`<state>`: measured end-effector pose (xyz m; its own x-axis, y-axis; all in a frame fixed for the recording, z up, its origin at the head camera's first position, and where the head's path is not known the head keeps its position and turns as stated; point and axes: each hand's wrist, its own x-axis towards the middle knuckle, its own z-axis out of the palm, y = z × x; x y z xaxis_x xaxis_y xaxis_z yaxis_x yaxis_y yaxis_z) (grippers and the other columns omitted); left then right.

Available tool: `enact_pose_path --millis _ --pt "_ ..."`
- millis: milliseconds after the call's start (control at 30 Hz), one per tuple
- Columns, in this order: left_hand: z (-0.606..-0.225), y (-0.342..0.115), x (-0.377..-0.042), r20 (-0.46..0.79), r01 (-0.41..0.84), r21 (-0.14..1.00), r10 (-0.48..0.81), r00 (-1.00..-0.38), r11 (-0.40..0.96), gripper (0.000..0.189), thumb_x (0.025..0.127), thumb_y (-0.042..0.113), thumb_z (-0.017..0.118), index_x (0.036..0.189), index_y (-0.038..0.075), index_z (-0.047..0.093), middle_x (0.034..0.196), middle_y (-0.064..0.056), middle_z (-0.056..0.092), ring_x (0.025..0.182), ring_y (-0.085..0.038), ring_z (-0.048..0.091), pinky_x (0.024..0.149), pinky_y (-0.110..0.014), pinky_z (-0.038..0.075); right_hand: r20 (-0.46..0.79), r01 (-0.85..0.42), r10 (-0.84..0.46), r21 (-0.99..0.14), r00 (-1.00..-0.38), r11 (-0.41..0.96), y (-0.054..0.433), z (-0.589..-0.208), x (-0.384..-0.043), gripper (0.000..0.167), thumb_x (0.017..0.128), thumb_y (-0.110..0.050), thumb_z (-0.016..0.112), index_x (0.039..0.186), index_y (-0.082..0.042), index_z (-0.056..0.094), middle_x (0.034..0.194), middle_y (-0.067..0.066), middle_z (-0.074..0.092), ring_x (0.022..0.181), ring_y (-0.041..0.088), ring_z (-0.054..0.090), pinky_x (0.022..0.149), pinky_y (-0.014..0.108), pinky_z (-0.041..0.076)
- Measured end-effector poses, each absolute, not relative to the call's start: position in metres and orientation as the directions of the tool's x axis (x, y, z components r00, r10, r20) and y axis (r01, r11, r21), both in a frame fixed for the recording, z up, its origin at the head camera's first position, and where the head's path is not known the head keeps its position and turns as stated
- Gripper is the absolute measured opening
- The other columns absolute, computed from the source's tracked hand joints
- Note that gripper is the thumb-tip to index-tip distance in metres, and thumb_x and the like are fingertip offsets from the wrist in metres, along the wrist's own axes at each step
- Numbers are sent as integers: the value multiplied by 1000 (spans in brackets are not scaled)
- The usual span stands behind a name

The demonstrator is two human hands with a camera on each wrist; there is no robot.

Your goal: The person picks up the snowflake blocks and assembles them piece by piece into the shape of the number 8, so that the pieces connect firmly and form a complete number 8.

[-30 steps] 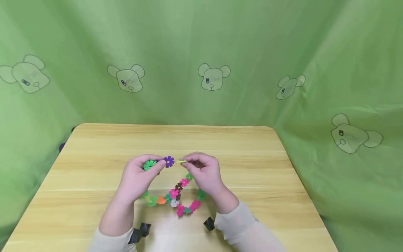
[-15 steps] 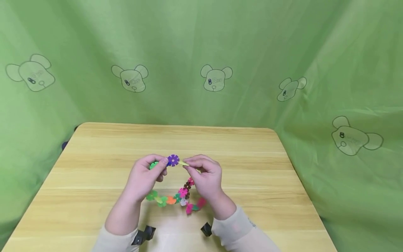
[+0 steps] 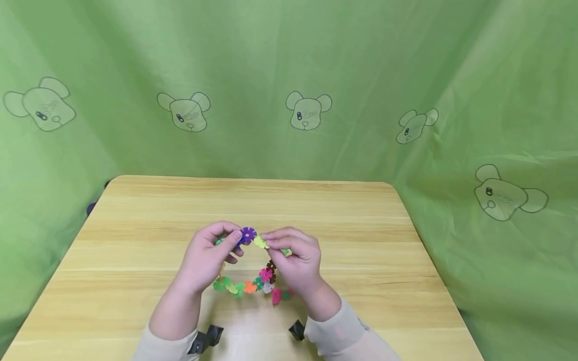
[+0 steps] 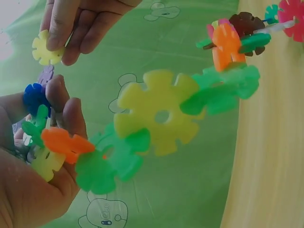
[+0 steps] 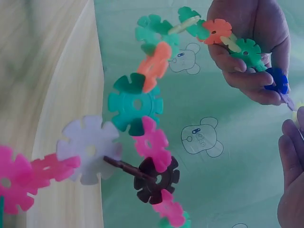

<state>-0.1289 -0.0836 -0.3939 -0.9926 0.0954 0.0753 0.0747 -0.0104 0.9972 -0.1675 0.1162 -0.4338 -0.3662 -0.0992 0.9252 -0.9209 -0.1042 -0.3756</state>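
Observation:
Both hands are raised above the table around a chain of coloured plastic snowflake discs. My left hand (image 3: 205, 258) pinches the blue disc (image 4: 35, 99) between thumb and fingers, and the purple disc (image 3: 248, 235) sticks out past its fingertips. With thumb and index finger my right hand (image 3: 298, 263) pinches a yellow disc (image 3: 260, 242), right at the purple disc's edge. From the left hand the chain hangs down through green, yellow and orange discs (image 3: 250, 287). Pink (image 3: 265, 274), brown and white discs follow toward the right hand, which partly hides the chain's right side in the head view.
The wooden table (image 3: 352, 210) stands against a green curtain (image 3: 253, 55) printed with bear heads. Black camera mounts (image 3: 296, 330) sit at both wrists. At the table's left edge a dark purple object (image 3: 91, 207) shows partly.
The yellow disc has turned from nearly edge-on to face-on, beside the purple one. Both hands have shifted slightly right since the first frame, the hanging chain swinging with them.

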Motion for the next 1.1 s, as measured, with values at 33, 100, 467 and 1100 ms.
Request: enact_pose_path --millis 33,100,467,1100 --pt "-393 -84 -129 80 79 997 96 -992 -14 13 104 3 64 104 -9 68 96 -12 73 74 -16 69 65 -32 61 928 -923 -101 -369 -359 -106 116 -433 -167 17 78 23 67 84 7 70 89 26 74 85 31 78 77 35 64" --pt "-392 -84 -128 94 92 995 101 -990 -23 13 104 2 64 104 -10 67 94 -12 72 73 -15 68 66 -31 61 928 -924 -101 -367 -357 -108 116 -431 -167 15 80 21 67 84 7 70 89 26 74 85 31 78 77 36 64" --pt "-395 -83 -128 200 196 980 145 -969 -46 12 103 -2 62 102 -13 66 89 2 70 72 -12 64 72 -28 60 931 -925 -108 -361 -349 -120 118 -425 -164 18 79 23 65 83 6 70 89 26 74 84 31 78 75 35 65" --pt "-394 -79 -128 210 191 975 203 -956 -109 13 101 -5 60 97 -17 64 84 1 69 67 -10 58 65 -23 54 909 -889 -172 -411 -381 -200 125 -421 -165 17 81 24 66 85 8 71 86 27 74 89 25 79 77 35 64"
